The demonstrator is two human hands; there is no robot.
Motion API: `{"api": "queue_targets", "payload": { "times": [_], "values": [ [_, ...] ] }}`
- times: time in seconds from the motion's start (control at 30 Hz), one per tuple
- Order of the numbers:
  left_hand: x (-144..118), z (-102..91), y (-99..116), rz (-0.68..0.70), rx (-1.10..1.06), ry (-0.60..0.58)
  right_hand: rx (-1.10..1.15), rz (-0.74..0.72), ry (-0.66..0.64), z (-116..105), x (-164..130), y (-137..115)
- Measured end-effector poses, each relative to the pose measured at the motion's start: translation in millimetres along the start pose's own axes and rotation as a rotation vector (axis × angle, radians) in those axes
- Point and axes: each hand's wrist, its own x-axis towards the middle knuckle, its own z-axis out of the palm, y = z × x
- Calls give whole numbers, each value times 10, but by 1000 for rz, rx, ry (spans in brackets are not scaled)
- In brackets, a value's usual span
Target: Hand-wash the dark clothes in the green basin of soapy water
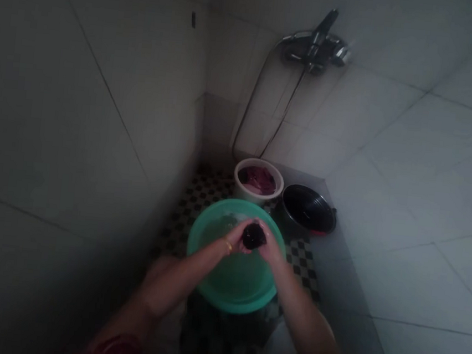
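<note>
Above the green basin (204, 282) I hold a dark, wet bundle (254, 236), which looks like bunched cloth. My left hand (237, 235) wraps round it from the left, a yellow band on the wrist. From the other side my right hand (269, 246) closes round the same bundle. Both hands are over the far half of the basin. Water fills part of the basin, and a pale patch shows near its far rim. The exact kind of cloth cannot be made out in the dim light.
Behind the basin stands a white bucket (238, 191) with dark red cloth inside. To its right is a black basin (291, 213). A shower mixer (315, 48) with a hanging hose (249, 103) is on the tiled wall. Walls close in on both sides of the checkered floor (301, 261).
</note>
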Motion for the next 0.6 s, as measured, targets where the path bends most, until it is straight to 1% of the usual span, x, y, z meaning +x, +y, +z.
{"api": "queue_targets", "payload": {
  "times": [0.03, 0.07, 0.1, 0.17, 0.2, 0.23, 0.27, 0.3, 0.37, 0.4, 0.43, 0.47, 0.53, 0.6],
  "values": [
    [21, 0, -13, -5, 58, 19, -24, 23, -32, 42, -10, -7],
    [53, -1, -26, 11, 117, 75, -58, 32, -42, 85, -25, -25],
    [91, 1, -37, 48, 169, 155, -103, 18, -38, 127, -43, -54],
    [155, 10, -40, 145, 237, 326, -219, -70, -18, 199, -81, -139],
    [167, 15, -31, 177, 235, 358, -246, -100, 3, 227, -101, -188],
    [160, 15, -20, 176, 201, 321, -245, -112, 25, 248, -122, -239],
    [133, 10, -9, 142, 144, 220, -220, -108, 27, 260, -144, -288],
    [90, -3, -3, 82, 84, 84, -174, -97, 7, 262, -166, -333],
    [-26, -50, -21, -81, -24, -216, -58, -55, -98, 236, -205, -406],
    [-86, -80, -47, -152, -56, -327, -15, -31, -180, 209, -219, -433],
    [-140, -112, -82, -200, -74, -402, 10, 0, -274, 176, -229, -452],
    [-185, -142, -123, -233, -83, -453, 22, 40, -365, 140, -234, -464],
    [-247, -189, -204, -270, -86, -496, 15, 120, -510, 70, -235, -470],
    [-276, -212, -264, -296, -76, -497, -21, 178, -583, 25, -240, -457]
  ]
}}
